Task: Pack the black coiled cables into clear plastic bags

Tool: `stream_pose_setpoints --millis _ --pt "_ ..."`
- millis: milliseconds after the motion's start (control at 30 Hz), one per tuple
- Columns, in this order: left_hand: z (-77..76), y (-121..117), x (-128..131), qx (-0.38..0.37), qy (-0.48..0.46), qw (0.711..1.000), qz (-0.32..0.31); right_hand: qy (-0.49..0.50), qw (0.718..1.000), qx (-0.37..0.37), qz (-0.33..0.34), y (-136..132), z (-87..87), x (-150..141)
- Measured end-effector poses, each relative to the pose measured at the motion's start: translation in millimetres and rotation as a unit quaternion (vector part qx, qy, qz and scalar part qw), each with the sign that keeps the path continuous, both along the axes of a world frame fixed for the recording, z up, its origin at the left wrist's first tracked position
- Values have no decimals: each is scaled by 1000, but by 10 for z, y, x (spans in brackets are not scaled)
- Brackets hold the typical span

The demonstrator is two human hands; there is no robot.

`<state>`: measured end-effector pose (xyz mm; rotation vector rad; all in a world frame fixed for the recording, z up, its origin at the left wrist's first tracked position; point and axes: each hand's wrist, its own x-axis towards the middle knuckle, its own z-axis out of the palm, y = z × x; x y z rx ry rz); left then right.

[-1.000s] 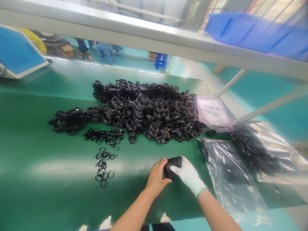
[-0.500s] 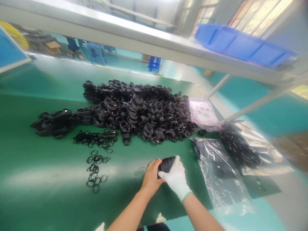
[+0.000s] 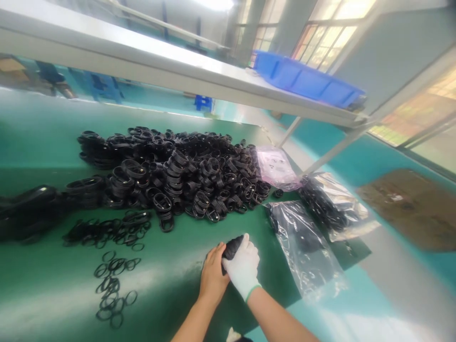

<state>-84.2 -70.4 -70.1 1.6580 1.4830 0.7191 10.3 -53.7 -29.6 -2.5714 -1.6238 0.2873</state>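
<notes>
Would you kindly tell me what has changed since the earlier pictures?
The head view has swung right, so the scene sits further left. The gloved right hand has closed in toward the left hand, covering more of the black stack. Both keep hold of it; the large black pile and clear bag look undisturbed.

No readable text, small marks [image 3: 277, 164] on pinkish bag [image 3: 280, 175] illegible

Room leftward; heap [image 3: 178, 173] beyond left hand [image 3: 213, 275]
</notes>
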Motion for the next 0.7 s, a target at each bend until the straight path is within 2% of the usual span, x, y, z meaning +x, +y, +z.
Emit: stream_pose_setpoints --millis 100,167,267,367,433,467,533,633,700 --pt "29 21 46 26 30 999 3 21 1000 -14 -4 68 17 24" --pt "151 40 69 54 57 997 0 67 997 -27 -7 96 106 95" --pt "481 75 71 97 82 991 -53 182 982 -34 -34 6 363 362" --pt "821 79 181 82 62 990 -101 267 960 -6 -83 -356 681 874" --pt "948 9 438 64 54 992 -99 296 947 8 -122 -750 827 1314" --pt "970 -60 631 68 53 991 -105 298 942 10 -154 -977 859 1541" --pt "941 -257 1111 110 55 980 -157 277 943 -8 -183 -1443 829 1971" --pt "769 -591 1859 191 95 942 -260 252 948 -46 -188 -2012 579 2473" --pt "622 -732 2223 232 165 922 -263 256 951 -69 -158 -2201 347 2691"
